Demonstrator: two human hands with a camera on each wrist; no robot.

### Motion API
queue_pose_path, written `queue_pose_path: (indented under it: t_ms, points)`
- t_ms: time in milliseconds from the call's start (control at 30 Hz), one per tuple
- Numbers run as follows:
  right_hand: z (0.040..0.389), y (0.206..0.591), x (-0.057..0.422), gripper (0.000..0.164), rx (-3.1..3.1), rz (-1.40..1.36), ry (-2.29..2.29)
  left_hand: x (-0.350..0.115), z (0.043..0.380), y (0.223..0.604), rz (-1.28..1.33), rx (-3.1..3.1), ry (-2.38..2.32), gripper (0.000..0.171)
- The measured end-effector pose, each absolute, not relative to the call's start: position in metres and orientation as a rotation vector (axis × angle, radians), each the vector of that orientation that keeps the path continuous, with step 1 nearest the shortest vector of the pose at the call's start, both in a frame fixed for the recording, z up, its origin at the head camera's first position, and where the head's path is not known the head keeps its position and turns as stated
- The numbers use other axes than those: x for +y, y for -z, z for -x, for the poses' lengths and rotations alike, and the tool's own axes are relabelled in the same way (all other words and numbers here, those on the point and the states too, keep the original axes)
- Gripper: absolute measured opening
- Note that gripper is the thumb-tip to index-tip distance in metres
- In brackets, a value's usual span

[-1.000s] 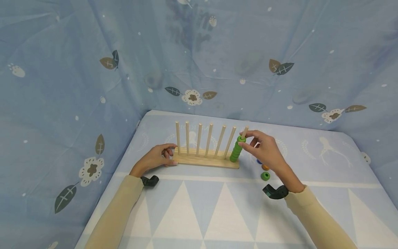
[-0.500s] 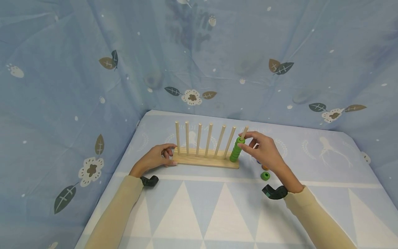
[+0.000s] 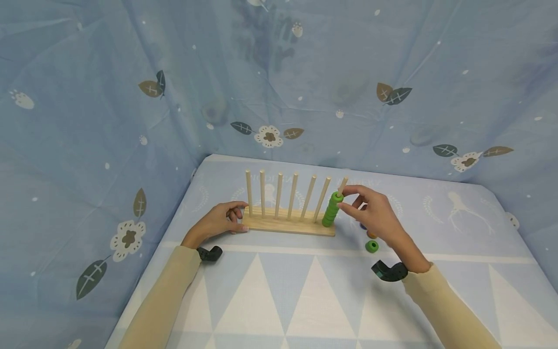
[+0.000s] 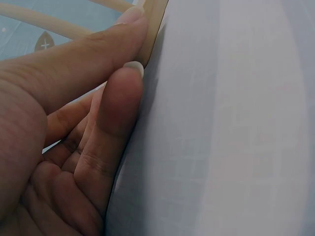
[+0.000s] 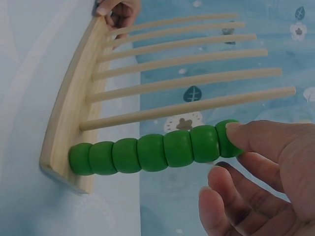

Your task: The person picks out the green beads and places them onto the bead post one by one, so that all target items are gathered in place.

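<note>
A wooden peg rack (image 3: 279,224) with a row of upright pegs stands on the table. Several green beads (image 3: 330,215) are stacked on its rightmost peg, also visible as a row of green beads (image 5: 152,152) in the right wrist view. My right hand (image 3: 372,211) has thumb and index finger at the topmost bead (image 5: 224,135), the thumb overlapping it and the index finger behind. The other fingers of that hand are bent and hold nothing. My left hand (image 3: 220,218) pinches the left end of the rack's base, thumb at the front edge.
A loose green bead (image 3: 372,246), an orange bead (image 3: 372,234) and a partly hidden blue bead (image 3: 363,226) lie on the table under the right forearm. The patterned blue cloth backdrop (image 3: 314,97) rises behind the table.
My right hand's fingertips have shifted slightly right, to the right side of the stack's top bead. The left hand and the rack have stayed in place.
</note>
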State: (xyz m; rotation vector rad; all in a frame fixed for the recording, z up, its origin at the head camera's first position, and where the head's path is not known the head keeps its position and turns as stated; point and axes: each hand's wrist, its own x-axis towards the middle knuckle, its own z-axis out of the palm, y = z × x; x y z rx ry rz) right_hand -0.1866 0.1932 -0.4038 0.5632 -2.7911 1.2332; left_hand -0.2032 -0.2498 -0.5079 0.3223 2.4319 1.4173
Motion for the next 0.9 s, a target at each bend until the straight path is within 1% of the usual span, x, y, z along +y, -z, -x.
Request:
queue_pose_path:
  t_ms: [200, 400, 900]
  points:
    - [0.181, 0.408, 0.203, 0.038, -2.795, -0.552, -1.255, -0.250, 0.203, 0.508, -0.313, 2.428, -1.422, 0.077]
    - [0.176, 0.413, 0.213, 0.033, -2.796, -0.547, -1.230, -0.249, 0.203, 0.509, -0.295, 2.424, -1.420, 0.078]
    - [0.158, 0.443, 0.246, 0.030, -2.836, -0.469, -1.155, -0.249, 0.202, 0.507, -0.305, 2.428, -1.424, 0.077]
